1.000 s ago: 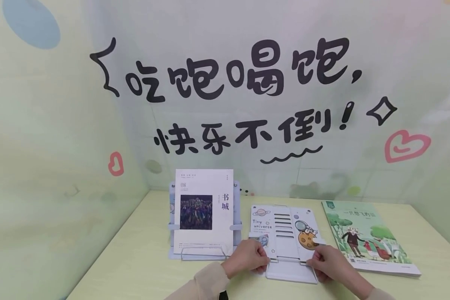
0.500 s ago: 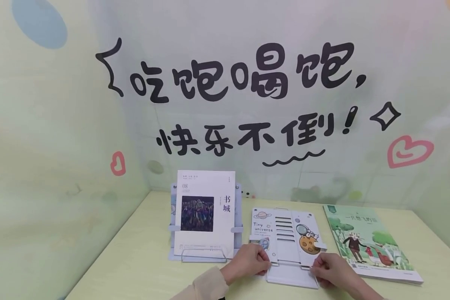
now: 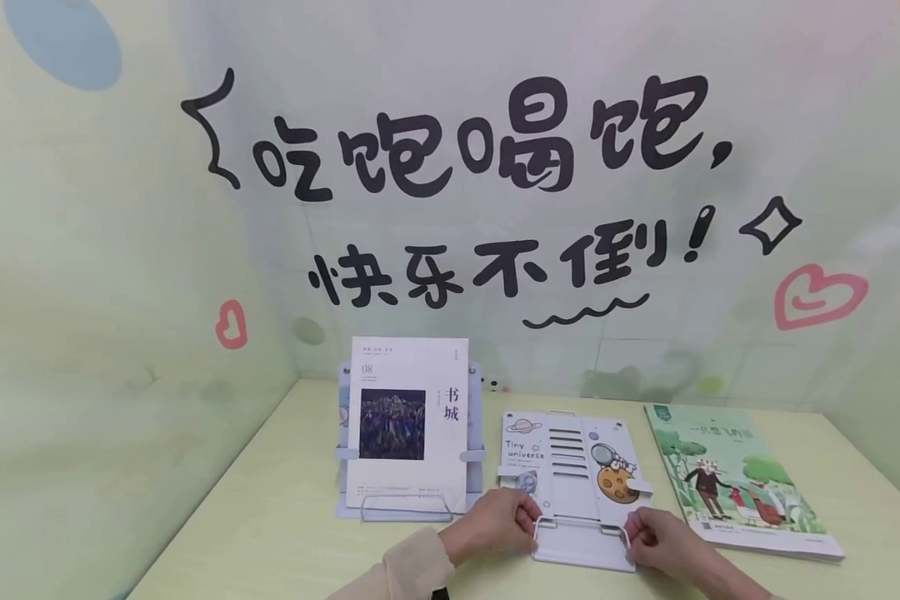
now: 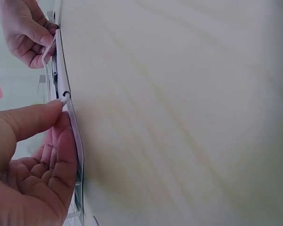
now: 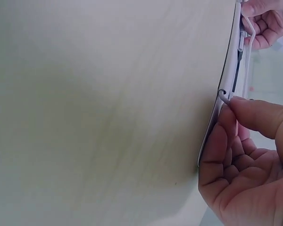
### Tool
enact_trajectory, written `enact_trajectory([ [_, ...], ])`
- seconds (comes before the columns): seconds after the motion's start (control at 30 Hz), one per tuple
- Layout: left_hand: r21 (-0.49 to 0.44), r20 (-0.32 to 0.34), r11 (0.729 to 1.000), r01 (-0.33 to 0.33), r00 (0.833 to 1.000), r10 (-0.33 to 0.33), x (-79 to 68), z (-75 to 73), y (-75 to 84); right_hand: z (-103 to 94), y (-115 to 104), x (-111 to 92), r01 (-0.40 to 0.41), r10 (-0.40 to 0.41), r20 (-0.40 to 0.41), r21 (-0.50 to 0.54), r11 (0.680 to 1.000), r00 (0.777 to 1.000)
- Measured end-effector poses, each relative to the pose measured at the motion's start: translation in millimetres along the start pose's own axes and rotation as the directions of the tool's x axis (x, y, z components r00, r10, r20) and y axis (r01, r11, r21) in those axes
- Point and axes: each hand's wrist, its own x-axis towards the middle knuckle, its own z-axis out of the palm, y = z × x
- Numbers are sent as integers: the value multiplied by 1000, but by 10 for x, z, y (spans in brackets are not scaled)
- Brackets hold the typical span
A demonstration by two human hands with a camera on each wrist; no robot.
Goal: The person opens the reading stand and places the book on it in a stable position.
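A white folding book stand (image 3: 527, 435) with space drawings lies low on the table in the head view, its row of slots facing up. My left hand (image 3: 493, 523) pinches the left end of the wire support (image 3: 581, 522) at the stand's front. The other end of that wire is between the thumb and fingers of my right hand (image 3: 663, 540). In the left wrist view, the left thumb (image 4: 42, 115) presses at the wire's hooked end beside the panel edge. The right wrist view shows the right thumb (image 5: 257, 113) on the matching hook.
Left of the hands, a white book (image 3: 408, 483) leans upright on a blue book stand (image 3: 474, 417) with a wire front. A green picture book (image 3: 742, 475) lies flat to the right. Behind the pale yellow table (image 3: 270, 500) rises a printed backdrop (image 3: 435, 75).
The wire support has tilted up slightly from the stand's front plate, with both hands staying at its ends. The head view has shifted a little.
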Motion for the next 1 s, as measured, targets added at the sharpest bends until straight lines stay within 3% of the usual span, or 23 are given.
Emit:
enact_trajectory([
  [0.23,3,20,999,-52,998,52,-20,-9,26,-11,-3,-57,85,-84,21,-21,996,996],
  [0.47,50,50,993,-111,993,109,-35,-9,18,7,39,-82,204,-203,40,-7,979,978],
  [0.8,93,97,977,-192,978,183,-59,-23,27,20,55,-114,169,-167,49,-41,985,985],
  [1.0,192,104,945,-263,963,247,-69,-22,29,38,88,-148,300,-299,25,-93,949,954],
])
